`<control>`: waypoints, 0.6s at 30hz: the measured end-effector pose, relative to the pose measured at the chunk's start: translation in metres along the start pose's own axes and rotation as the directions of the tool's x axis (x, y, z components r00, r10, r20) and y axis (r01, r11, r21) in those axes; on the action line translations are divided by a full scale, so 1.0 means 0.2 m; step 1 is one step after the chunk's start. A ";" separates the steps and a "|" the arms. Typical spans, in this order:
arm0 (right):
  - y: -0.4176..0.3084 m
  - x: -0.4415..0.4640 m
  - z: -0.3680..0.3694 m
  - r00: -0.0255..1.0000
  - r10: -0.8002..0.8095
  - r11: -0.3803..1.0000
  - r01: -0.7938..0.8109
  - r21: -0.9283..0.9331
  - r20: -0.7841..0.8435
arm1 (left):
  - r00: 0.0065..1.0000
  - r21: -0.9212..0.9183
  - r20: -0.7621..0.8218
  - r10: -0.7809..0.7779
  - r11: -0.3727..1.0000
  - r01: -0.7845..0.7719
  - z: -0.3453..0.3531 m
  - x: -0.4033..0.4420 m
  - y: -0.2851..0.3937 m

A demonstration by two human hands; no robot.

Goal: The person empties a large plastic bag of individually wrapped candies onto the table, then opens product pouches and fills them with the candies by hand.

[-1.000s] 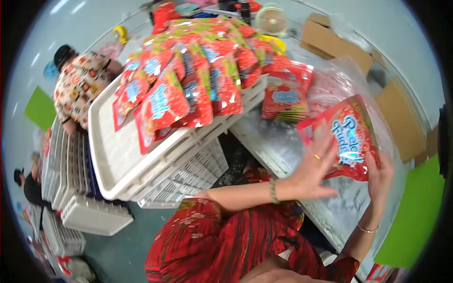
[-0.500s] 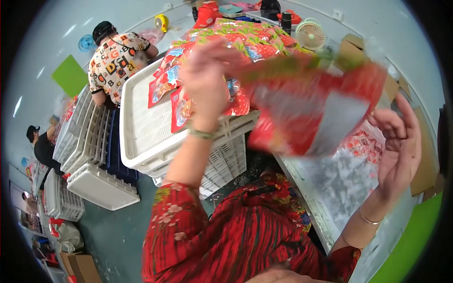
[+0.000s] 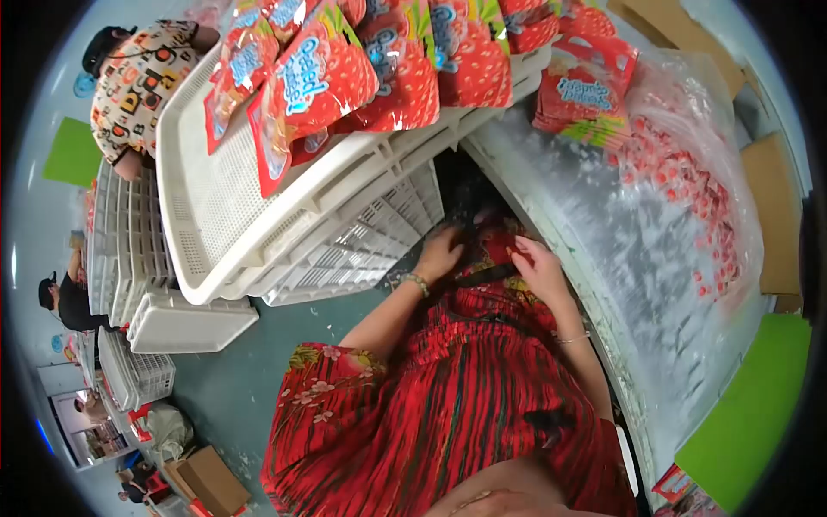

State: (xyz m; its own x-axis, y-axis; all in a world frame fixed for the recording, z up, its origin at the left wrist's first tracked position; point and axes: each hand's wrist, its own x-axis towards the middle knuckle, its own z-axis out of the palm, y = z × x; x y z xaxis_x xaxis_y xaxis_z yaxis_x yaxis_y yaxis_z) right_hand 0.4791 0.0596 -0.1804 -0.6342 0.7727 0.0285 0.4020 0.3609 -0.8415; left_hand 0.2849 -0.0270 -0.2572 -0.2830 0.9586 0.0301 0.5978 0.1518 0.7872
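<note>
Head view: left hand [image 3: 442, 252] over the red clothes [image 3: 465, 388], its fingers partly hidden, hold untellable; right hand [image 3: 538, 263] loosely curled, hold unclear; bags [image 3: 314, 77], seemingly done, heap the tray [image 3: 228, 164]; 1 stack [image 3: 586, 90] and loose sweets [image 3: 685, 181] remain on the table [image 3: 594, 207], its edge beside the right hand; floor [image 3: 289, 353] opens leftward.

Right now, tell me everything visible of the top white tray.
The top white tray looks like plastic, with a raised rim, rounded corners and finely perforated floor. It rests on stacked white crates. Overlapping strawberry-print pouches cover much of it, leaving floor bare at the picture's left; its far side is unseen. Neither left hand nor right hand touches it.
</note>
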 end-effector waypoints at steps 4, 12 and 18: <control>-0.04 -0.04 -0.09 0.986 0.164 0.962 -0.154 0.224 -0.026 | 0.787 -0.132 0.507 -0.351 0.871 0.473 0.13 -0.08 -0.26; 0.04 -0.11 -0.41 0.851 0.380 0.913 -0.283 0.293 -0.362 | 0.843 0.216 0.451 -0.292 0.953 0.214 0.25 -0.19 -0.82; 0.18 -0.17 -0.36 0.792 0.339 0.937 -0.332 0.108 -0.507 | 0.890 0.558 0.341 -0.304 0.827 0.069 0.29 -0.32 -1.23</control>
State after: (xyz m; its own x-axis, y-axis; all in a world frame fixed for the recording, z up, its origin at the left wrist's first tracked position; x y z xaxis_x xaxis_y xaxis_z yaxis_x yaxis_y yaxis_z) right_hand 0.5636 0.0835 -0.1737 -0.0309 0.9995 0.0105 0.5156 0.0249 -0.8565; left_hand 0.1994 -0.1116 -0.4892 -0.1782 0.8886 -0.4225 0.8933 0.3262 0.3093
